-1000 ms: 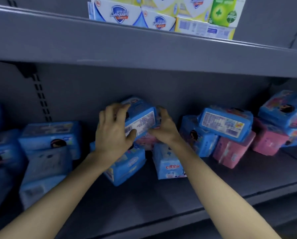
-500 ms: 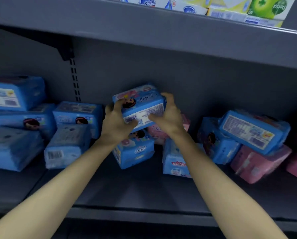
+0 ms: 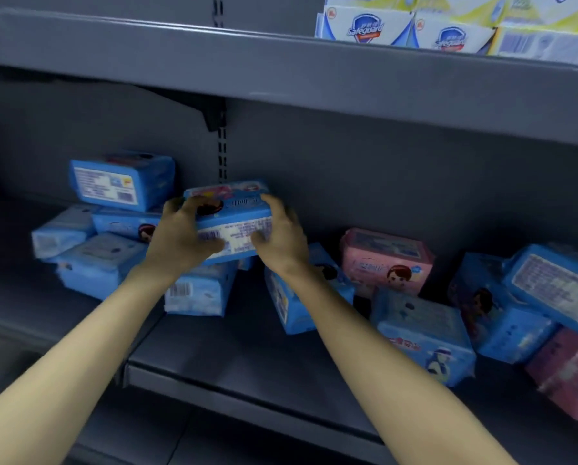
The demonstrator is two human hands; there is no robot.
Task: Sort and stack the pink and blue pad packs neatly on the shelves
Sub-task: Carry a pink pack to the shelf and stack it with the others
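both hands are clamped on one blue pad pack, taking it by its two ends. the left hand curls over the left end with its thumb on the label face, and the right hand wraps the right end the same way. the pack is held roughly level above the shelf board, in front of the slotted upright on the back wall, with its barcode label facing the camera.

directly below it a second blue pack stands on the shelf; whether the two touch cannot be told. to the left lies a loose pile of blue packs, topped by a label-side blue pack. under the right wrist a tilted blue pack leans, and just right of it a pink pack stands upright against the back wall. in front of the pink one a flat blue pack lies near the shelf edge. further right, more blue packs lean on one another, with another pink pack below them, blurred. the upper shelf carries white soap boxes.
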